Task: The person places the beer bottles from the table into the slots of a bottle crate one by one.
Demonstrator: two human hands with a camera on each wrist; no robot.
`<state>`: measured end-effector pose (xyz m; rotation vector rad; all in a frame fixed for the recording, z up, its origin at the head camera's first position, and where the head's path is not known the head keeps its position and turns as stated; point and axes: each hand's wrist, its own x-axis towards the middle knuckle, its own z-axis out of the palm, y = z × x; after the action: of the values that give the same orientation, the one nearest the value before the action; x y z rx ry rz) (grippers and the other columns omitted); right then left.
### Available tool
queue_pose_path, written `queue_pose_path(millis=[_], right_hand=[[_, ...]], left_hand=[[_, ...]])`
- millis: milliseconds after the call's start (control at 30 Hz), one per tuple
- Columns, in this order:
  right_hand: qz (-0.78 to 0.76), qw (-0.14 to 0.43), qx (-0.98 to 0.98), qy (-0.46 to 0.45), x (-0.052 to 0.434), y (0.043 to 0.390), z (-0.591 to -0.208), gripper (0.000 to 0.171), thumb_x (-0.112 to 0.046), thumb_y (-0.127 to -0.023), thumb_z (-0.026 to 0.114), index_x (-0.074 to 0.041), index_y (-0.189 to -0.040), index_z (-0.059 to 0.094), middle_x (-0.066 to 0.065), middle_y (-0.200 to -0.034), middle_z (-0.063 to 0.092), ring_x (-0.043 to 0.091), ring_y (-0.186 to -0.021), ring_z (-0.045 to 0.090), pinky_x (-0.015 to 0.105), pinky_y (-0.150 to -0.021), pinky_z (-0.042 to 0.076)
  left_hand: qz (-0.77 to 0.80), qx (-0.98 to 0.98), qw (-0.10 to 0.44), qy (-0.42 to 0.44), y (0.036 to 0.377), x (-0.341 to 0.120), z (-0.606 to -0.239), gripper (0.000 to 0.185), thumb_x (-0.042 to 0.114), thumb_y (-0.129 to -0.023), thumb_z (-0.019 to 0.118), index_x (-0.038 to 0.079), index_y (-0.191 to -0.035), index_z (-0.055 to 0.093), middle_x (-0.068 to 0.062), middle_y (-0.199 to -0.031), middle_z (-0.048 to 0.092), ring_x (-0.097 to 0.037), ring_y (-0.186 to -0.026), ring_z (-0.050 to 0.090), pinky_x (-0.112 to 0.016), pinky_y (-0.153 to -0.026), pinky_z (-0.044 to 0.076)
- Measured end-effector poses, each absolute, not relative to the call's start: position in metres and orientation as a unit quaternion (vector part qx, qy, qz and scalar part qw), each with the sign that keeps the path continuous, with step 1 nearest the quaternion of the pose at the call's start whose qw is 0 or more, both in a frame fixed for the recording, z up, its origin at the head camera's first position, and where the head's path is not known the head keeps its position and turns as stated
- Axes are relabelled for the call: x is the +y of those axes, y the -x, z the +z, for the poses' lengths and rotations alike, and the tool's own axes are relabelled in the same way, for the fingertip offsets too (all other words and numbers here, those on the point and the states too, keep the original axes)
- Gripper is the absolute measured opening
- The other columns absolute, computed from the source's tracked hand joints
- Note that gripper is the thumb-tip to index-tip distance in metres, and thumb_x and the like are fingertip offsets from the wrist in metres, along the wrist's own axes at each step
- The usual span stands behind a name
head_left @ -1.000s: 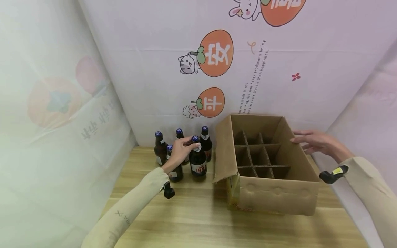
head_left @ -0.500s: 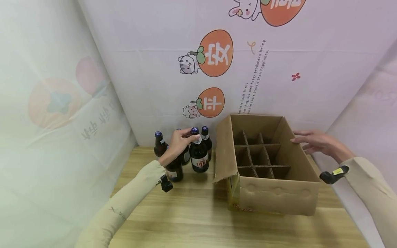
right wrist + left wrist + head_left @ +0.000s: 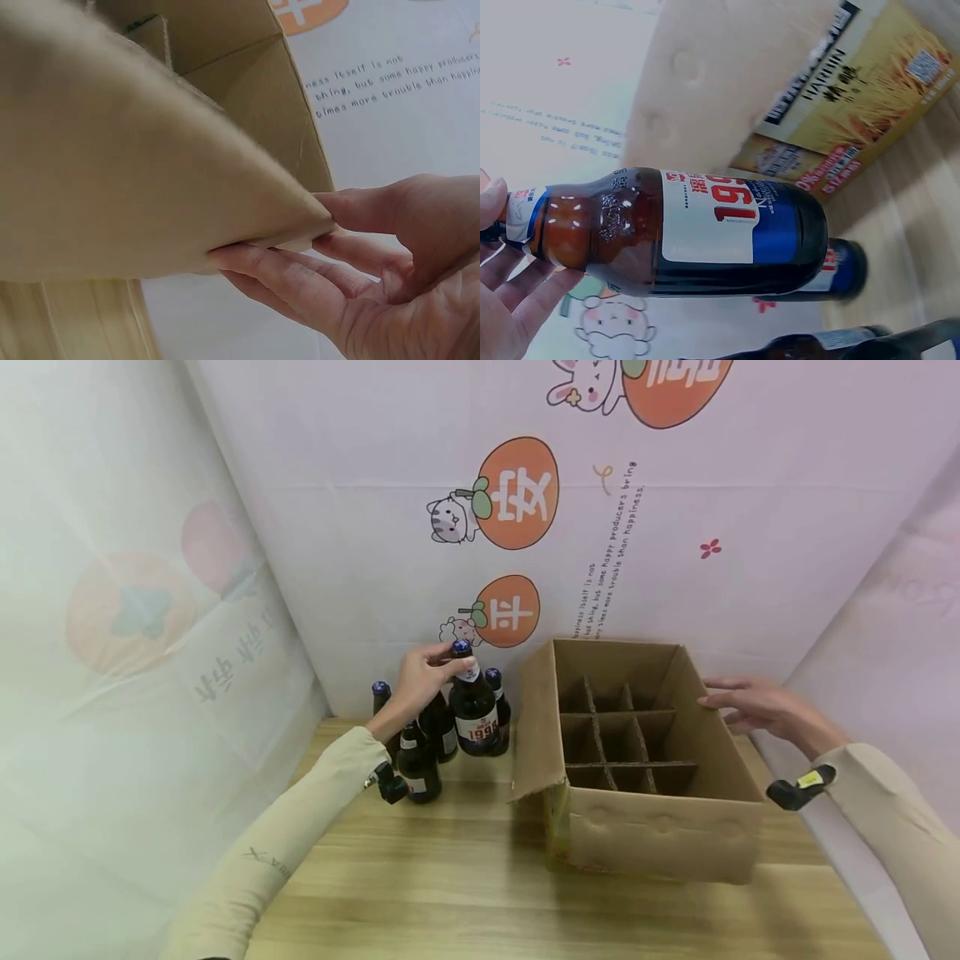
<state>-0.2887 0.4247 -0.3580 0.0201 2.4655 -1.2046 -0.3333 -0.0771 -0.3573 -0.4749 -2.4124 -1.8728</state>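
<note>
My left hand point(image 3: 422, 681) grips a brown glass beer bottle point(image 3: 476, 727) by its neck, under the blue cap. In the left wrist view the thumb and fingers wrap the neck of this bottle point(image 3: 705, 232), whose white-and-blue label bears red figures. It hangs raised in front of another beer bottle point(image 3: 504, 718). My right hand point(image 3: 772, 710) holds the right side of an open cardboard box point(image 3: 663, 835). Up close in the right wrist view, the fingers point(image 3: 292, 281) pinch the edge of a cardboard flap point(image 3: 150, 187). Inside the box, cardboard dividers point(image 3: 600, 727) form several cells.
More capped bottles stand left of the box, among them one in front point(image 3: 417, 768) and one at the far left point(image 3: 381, 693). A box flap point(image 3: 536, 727) leans out towards them. White printed cloth point(image 3: 360, 568) hangs behind the wooden table point(image 3: 450, 877).
The left hand has raised the bottle and shifted it up and slightly left, away from its earlier spot on the table. The right hand keeps its hold on the box.
</note>
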Motion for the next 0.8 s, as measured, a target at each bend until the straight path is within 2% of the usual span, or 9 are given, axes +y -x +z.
queue_pose_path(millis=[133, 333, 600, 800], right_hand=[[-0.432, 0.189, 0.882, -0.005, 0.421, 0.289, -0.357, 0.075, -0.031, -0.1, 0.055, 0.002, -0.154, 0.015, 0.032, -0.15, 0.032, 0.049, -0.126, 0.051, 0.03, -0.085, 0.058], [-0.432, 0.186, 0.882, -0.006, 0.421, 0.291, -0.359, 0.074, -0.03, -0.1, 0.056, 0.003, -0.154, 0.016, 0.034, -0.15, 0.03, 0.046, -0.123, 0.055, 0.03, -0.084, 0.058], [-0.409, 0.192, 0.892, 0.0, 0.421, 0.288, -0.356, 0.073, -0.03, -0.101, 0.052, 0.003, -0.153, 0.013, 0.036, -0.15, 0.026, 0.055, -0.129, 0.044, 0.031, -0.084, 0.058], [-0.408, 0.202, 0.891, 0.007, 0.415, 0.288, -0.356, 0.073, -0.03, -0.102, 0.052, 0.003, -0.154, 0.012, 0.036, -0.15, 0.026, 0.056, -0.13, 0.041, 0.036, -0.09, 0.057]], left_hand=[[-0.612, -0.775, 0.036, 0.153, 0.336, -0.078, -0.344, 0.064, 0.034, -0.087, 0.075, 0.007, -0.141, 0.052, -0.011, -0.128, 0.066, -0.02, -0.108, 0.068, -0.031, -0.09, 0.057], [-0.604, -0.776, 0.057, 0.17, 0.338, -0.076, -0.323, 0.048, 0.032, -0.087, 0.075, 0.011, -0.13, 0.064, -0.009, -0.116, 0.071, -0.016, -0.098, 0.07, -0.029, -0.086, 0.058], [-0.596, -0.778, 0.077, 0.183, 0.34, -0.07, -0.29, 0.041, 0.032, -0.087, 0.075, 0.01, -0.121, 0.07, -0.009, -0.109, 0.073, -0.015, -0.091, 0.069, -0.03, -0.081, 0.059], [-0.587, -0.782, 0.083, 0.193, 0.34, -0.065, -0.267, 0.041, 0.032, -0.087, 0.075, 0.01, -0.12, 0.071, -0.008, -0.115, 0.072, -0.015, -0.096, 0.069, -0.031, -0.081, 0.06]])
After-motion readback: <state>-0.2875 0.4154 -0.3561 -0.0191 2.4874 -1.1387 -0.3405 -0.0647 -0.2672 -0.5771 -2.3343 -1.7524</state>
